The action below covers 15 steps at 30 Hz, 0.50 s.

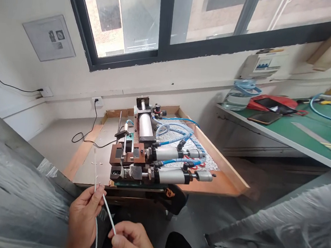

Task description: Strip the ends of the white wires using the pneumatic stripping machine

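My left hand (pixel 89 206) pinches a thin white cable (pixel 109 213) between thumb and fingers, just in front of the bench edge. One length of cable stands up from that hand toward the bench, and another hangs down below it. Lower and to the right, my right hand (pixel 132 239) holds the cable between thumb and forefinger. Beyond both hands a pneumatic machine (pixel 127 154) with silver cylinders and brown metal blocks sits on the bench; neither hand touches it.
Wooden boards (pixel 217 160) border the bench, with blue air hoses (pixel 178 137) behind the cylinders. White scraps lie left of the machine. At right, a green table (pixel 308 130) holds a water jug (pixel 238 96), a red pouch (pixel 284 103) and a phone (pixel 264 117). Wrapped material stands at left.
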Tool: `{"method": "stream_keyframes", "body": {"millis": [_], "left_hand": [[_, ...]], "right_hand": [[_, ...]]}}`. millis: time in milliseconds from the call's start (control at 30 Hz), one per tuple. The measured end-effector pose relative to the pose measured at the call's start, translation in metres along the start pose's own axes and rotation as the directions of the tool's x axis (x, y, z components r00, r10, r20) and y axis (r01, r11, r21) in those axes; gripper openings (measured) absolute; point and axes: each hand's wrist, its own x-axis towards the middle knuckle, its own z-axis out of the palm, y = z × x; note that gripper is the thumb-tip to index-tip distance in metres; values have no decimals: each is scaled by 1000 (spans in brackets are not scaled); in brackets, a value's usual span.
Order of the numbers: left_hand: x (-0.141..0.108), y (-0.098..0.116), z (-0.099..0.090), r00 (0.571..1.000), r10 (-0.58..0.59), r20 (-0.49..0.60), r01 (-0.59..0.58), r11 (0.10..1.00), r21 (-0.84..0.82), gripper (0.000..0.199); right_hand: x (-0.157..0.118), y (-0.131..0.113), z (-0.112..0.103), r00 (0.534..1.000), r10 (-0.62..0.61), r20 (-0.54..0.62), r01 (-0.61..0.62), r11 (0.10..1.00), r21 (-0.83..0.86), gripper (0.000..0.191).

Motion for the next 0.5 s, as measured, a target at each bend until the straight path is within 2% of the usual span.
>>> {"method": "stream_keyframes", "body": {"millis": [133,233,400,500], "left_hand": [[5,8,5,999,17,-40,-19,999,-50,18],[9,11,3,992,5,-124,-18,995,-101,22],[13,9,1,985,-75,-155,59,993,-106,32],[17,5,-2,985,-69,-157,55,994,-94,34]], "right_hand": [[20,-23,-1,978,-91,-189,106,992,70,37],[31,-29,-5,952,-63,-298,121,977,178,37],[47,-24,-10,927,15,-376,113,942,315,38],[51,-17,-9,923,38,-382,104,932,347,39]]}}
